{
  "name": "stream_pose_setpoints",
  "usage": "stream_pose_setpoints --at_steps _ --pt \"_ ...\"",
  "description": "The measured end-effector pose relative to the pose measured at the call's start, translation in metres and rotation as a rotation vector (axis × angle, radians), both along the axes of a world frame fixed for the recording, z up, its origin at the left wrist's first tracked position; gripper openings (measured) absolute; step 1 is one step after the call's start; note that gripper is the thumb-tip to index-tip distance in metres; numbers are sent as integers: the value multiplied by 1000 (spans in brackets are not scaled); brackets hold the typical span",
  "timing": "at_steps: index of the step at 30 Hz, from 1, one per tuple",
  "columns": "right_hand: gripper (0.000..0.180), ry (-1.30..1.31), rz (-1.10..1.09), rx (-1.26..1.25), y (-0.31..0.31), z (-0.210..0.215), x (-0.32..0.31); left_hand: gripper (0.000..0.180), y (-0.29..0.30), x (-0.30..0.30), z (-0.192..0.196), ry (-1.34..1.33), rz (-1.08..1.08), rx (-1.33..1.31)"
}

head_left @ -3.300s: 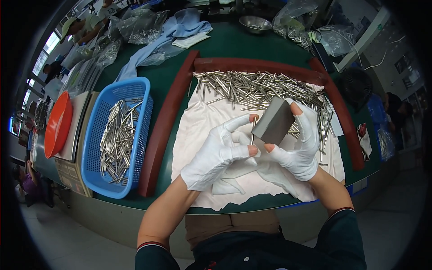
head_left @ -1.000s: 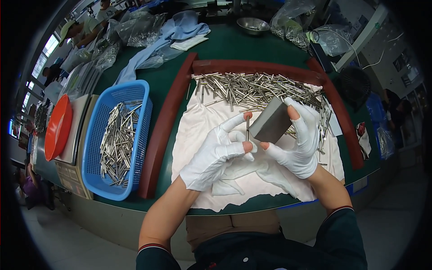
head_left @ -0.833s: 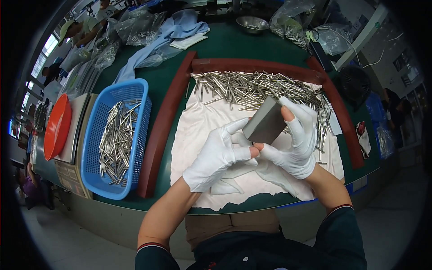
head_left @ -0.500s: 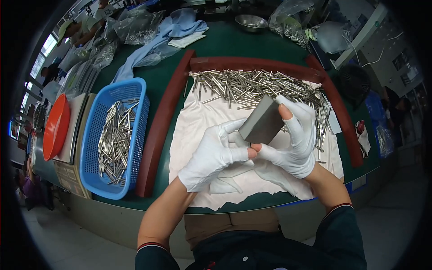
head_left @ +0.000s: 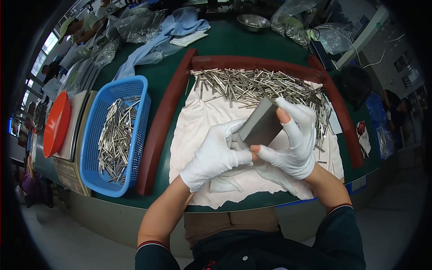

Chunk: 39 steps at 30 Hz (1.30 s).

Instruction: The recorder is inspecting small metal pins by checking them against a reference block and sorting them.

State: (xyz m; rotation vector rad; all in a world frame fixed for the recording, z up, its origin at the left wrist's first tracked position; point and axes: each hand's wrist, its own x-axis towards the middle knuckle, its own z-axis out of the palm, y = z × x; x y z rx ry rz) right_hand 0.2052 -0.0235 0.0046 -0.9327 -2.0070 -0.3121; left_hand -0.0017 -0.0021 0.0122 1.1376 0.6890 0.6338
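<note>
A smooth grey rectangular block (head_left: 263,126) is held tilted above the pale cloth (head_left: 189,130) in front of me. My left hand (head_left: 216,150), in a white glove, is closed at its lower left corner, with some fingers hidden behind it. My right hand (head_left: 294,139), gloved alike with bare thumb and index tips, grips its right side, the index near the upper edge. Both thumbs meet at the block's lower corner. Whether a small part sits between them I cannot make out. Many slim metal pins (head_left: 252,85) lie heaped on the cloth beyond the block.
Dark red rails (head_left: 256,61) border the cloth at left, back and right. To the left stands a blue plastic basket (head_left: 84,148) holding metal pins, beside a red basin (head_left: 56,126). A metal bowl (head_left: 253,22), blue cloth (head_left: 148,47) and plastic bags (head_left: 139,27) are farther back.
My left hand has shifted slightly, its thumb tip now more hidden against the right thumb. The block stays almost in place.
</note>
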Motion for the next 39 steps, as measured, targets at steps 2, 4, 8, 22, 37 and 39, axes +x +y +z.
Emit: stream_pose_setpoints --at_steps 2,4,8,22,37,39 --pt "93 -21 2 15 2 0 2 70 0 -3 1 -12 83 -5" --pt "95 -49 -27 11 -1 -1 11 70 3 -9 -2 -20 95 3" --pt "97 -33 -92 19 1 2 17 75 6 -8 -3 16 117 21" --pt "93 -25 -34 18 1 -4 11 77 4 -6 0 20 134 64" --pt "89 35 -20 -35 2 -7 5 73 1 0 -7 -59 94 43" --pt "89 59 9 10 4 -5 -2 72 0 2 3 -83 79 -6"
